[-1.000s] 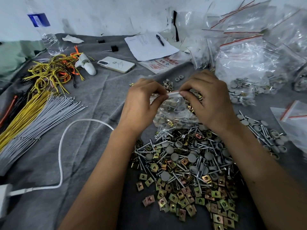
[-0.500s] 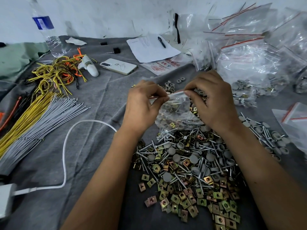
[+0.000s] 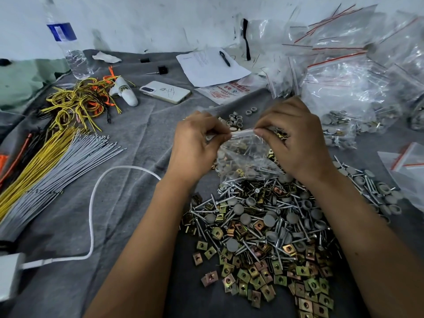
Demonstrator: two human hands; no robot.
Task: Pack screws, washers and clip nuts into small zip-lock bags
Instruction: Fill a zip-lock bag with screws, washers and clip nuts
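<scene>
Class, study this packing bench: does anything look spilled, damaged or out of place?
Nothing looks damaged. The loose pile of screws and clip nuts lies spread on the grey cloth as working stock, and both hands pinch the small bag upright.

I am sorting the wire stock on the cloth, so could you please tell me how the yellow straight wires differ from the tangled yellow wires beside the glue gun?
The yellow straight wires lie side by side in a bundle, while the tangled yellow wires are looped and crossed. The straight wires sit beside grey wires; the tangled ones are mixed with orange and black strands. The tangled wires lie nearer the water bottle. Both rest on the grey cloth.
</scene>
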